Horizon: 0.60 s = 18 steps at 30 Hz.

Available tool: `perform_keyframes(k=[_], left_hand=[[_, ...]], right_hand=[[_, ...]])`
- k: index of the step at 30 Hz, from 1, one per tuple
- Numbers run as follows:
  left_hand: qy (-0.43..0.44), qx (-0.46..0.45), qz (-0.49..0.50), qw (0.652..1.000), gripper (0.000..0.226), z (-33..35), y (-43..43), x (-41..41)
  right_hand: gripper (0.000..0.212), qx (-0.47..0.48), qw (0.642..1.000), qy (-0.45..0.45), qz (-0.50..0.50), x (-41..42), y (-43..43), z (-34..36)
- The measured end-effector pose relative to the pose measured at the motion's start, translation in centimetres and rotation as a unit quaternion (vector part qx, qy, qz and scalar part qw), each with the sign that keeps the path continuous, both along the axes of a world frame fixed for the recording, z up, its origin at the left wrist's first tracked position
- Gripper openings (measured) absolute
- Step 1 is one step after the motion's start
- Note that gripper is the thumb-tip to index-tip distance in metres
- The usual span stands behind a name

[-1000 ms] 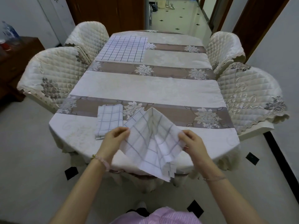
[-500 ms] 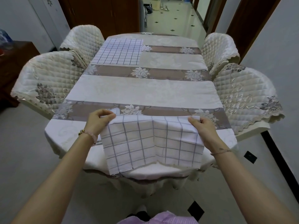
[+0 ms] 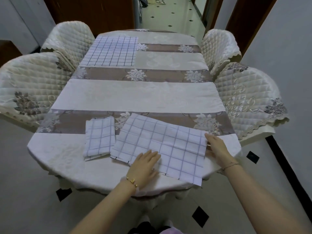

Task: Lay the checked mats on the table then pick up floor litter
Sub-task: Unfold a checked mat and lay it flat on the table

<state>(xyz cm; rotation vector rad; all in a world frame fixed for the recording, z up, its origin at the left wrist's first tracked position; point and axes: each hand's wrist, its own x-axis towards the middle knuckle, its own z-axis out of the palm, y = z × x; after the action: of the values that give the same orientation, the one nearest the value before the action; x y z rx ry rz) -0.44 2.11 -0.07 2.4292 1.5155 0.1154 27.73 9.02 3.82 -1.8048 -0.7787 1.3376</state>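
Mat number two (image 3: 162,141) is down now. Half a second back it was held up in the air, stretched between both hands; now it lies opened out on the tabletop (image 3: 135,97) along the near edge, towards the right corner. It sits a bit skewed, and its near right corner pokes out past the rim. Left hand (image 3: 145,164) lies flat on it by the near hem, fingers straight and together, looks like it's pressing the cloth smooth. Right hand (image 3: 216,146) is at the mat's right edge with the fingertips on the hem, but I honestly can't tell if it's pinching the cloth or just touching it. One more checked mat (image 3: 99,137) is folded up just beside it on the left, and a spread one (image 3: 111,51) sits at the far left corner. So I'd say two laid, one to go, probably after this one gets straightened. Floor (image 3: 25,191) litter comes later; I can't pick any out from here.
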Motion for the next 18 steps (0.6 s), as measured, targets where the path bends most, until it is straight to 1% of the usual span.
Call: perform_keyframes(k=[3,5,8,10,11,13,16,18], left_hand=[[0.036,-0.002,-0.007,0.999,0.050,-0.3,-0.7,0.7],[0.054,-0.015,-0.011,0.998,0.052,-0.5,-0.8,0.6],[0.059,-0.008,-0.018,0.998,0.053,-1.0,-0.9,0.6],[0.057,-0.008,-0.012,0.998,0.052,-1.1,-0.9,0.8],[0.062,-0.007,-0.008,0.998,0.050,-0.9,-0.9,1.1],[0.070,-0.012,-0.005,0.997,0.050,-0.2,-1.0,2.0],[0.041,0.005,-0.021,0.999,0.052,0.7,-1.3,3.9],[-0.035,0.019,-0.063,0.997,0.052,1.3,-1.8,5.4]], right_hand=[[0.015,-0.028,0.998,0.059,-0.007,0.0,-3.4,-0.4],[0.011,-0.037,0.998,0.055,0.002,-0.2,-5.9,-1.0],[0.010,-0.057,0.997,0.024,0.055,-0.8,-9.3,-1.8],[0.022,-0.074,0.994,0.022,0.082,-1.4,-10.8,-2.3],[0.024,-0.073,0.994,0.034,0.072,-1.6,-11.3,-2.7],[0.013,-0.065,0.995,0.064,0.032,-2.2,-11.8,-2.9],[0.006,-0.054,0.996,0.076,0.017,-2.7,-12.1,-2.2],[0.009,-0.034,0.996,0.082,0.027,-2.8,-12.4,-1.1]])
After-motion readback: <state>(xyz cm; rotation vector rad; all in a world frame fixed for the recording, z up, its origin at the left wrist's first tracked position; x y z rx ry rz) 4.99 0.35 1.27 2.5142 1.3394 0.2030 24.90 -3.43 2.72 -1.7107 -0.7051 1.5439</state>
